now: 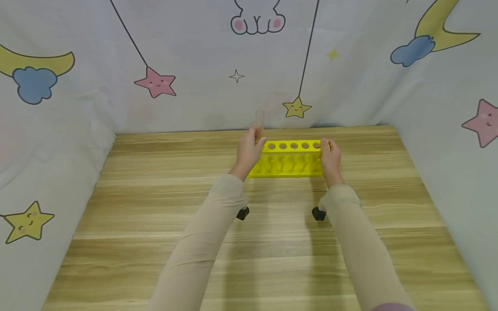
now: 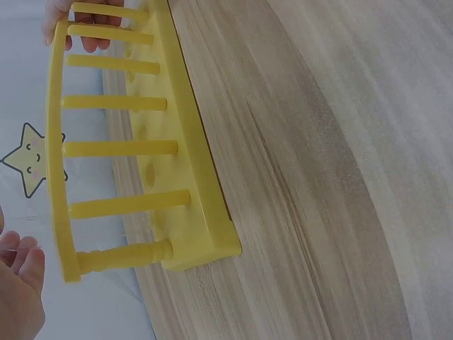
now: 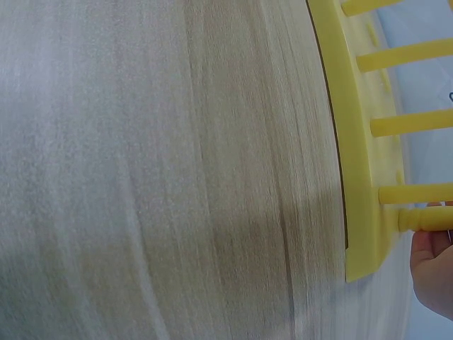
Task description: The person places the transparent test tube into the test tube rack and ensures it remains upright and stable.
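Observation:
A yellow test tube rack (image 1: 289,175) stands on the table, with a row of round holes in its top bar and pegs below. At its left end my left hand (image 1: 248,150) pinches a clear test tube (image 1: 260,117), which points upward above the rack's top bar. The tube's lower part is hidden behind the fingers. My right hand (image 1: 330,160) grips the rack's right end, thumb on the top bar. In the left wrist view the left hand (image 2: 20,294) is beside the rack's end post, and the tube is barely visible there.
The wood-grain table (image 1: 280,259) extends toward me and to both sides of the rack. A white cloth (image 1: 202,99) printed with stars and moons hangs behind and at both sides. Black wrist-worn pieces (image 1: 242,213) show under the sleeves.

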A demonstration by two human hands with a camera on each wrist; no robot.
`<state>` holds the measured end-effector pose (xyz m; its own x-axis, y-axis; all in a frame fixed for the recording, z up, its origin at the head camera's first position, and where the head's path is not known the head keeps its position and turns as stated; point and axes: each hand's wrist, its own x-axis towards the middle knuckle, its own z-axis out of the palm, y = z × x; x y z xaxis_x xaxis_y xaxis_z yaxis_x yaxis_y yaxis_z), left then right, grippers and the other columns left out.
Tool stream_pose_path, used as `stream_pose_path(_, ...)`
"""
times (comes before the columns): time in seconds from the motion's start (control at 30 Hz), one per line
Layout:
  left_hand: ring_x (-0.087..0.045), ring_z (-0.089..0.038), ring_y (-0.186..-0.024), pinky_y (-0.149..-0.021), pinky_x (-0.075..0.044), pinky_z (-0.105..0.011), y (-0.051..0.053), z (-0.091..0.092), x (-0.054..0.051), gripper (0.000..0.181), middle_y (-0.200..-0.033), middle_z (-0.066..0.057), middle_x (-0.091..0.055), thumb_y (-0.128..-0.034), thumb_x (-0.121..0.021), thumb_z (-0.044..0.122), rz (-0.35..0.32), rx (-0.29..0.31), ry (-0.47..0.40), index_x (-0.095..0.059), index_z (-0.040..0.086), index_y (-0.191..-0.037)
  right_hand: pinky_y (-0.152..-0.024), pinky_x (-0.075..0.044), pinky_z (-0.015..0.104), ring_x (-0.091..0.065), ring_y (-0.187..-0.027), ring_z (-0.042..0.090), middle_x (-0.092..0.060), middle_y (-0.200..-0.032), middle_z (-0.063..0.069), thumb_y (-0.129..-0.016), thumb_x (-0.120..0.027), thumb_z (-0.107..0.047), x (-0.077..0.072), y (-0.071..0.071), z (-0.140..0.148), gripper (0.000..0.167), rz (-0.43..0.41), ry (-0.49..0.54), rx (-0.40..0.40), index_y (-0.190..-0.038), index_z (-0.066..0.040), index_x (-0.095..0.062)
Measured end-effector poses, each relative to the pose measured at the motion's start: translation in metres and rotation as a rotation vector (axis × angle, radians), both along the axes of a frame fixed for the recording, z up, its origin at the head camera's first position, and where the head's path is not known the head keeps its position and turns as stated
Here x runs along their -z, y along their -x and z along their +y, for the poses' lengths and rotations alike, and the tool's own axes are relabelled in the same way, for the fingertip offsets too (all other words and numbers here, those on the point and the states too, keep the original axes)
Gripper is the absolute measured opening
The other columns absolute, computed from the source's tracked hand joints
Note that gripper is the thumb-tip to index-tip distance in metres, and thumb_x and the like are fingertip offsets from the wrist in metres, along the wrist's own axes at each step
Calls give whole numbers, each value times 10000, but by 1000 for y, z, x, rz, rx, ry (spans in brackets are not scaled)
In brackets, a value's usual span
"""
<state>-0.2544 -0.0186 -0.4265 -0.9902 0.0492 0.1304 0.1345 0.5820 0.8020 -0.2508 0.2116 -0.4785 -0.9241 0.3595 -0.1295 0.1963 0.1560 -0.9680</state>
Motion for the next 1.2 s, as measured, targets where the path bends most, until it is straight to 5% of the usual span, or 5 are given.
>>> stream_pose_path(0.47,-447,-166,-805,-702,-462,-251,-3,0,6,181,-816,-50,-464,-857,-566,173,30,0,53,-448,69,-945,-684,-309,220,-360,-762,93,-442,-886,-52,-920,-373,-424,1,-1,0,343,21,-7,-8,-989,-114,-501)
stream_pose_path(1.2,-479,-181,-823,-745,-459,-260,-4,1,8,243,-909,-75,-543,-850,-577,181,12,-16,78,-490,58,-1041,-687,-322,218,-371,-759,95,-443,-873,-47,-917,-386,-399,2,0,0,298,14,-1,13,-953,-126,-501)
